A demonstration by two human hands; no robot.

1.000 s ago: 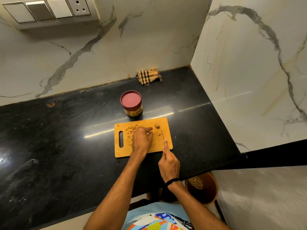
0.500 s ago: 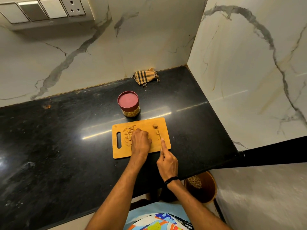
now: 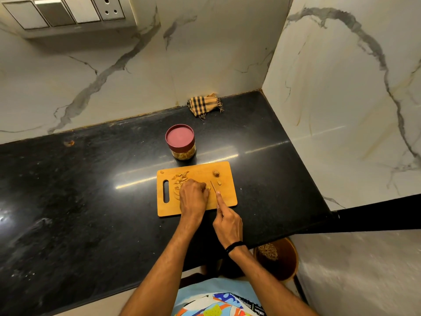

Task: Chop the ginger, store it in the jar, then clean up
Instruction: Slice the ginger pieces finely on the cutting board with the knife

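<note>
Head view: chopping step, mid-cut

Left hand [image 3: 193,193] curls its fingers, pinning ginger [image 3: 207,186] on board [image 3: 227,201], frame centre. Right hand [image 3: 227,221] grips knife [image 3: 213,186], blade beside ginger. Jar [image 3: 181,142] lidded above board. Next: slice down, clear of left hand.

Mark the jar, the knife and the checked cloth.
jar [image 3: 180,136]: head view, centre of its red lid.
knife [image 3: 213,186]: head view, middle of the blade.
checked cloth [image 3: 202,105]: head view, middle of the folded fabric.

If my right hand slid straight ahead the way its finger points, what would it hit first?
Probably the jar, though depth is unclear: the right hand and its knife aim across bare cutting board, just right of the chopped ginger.
</note>
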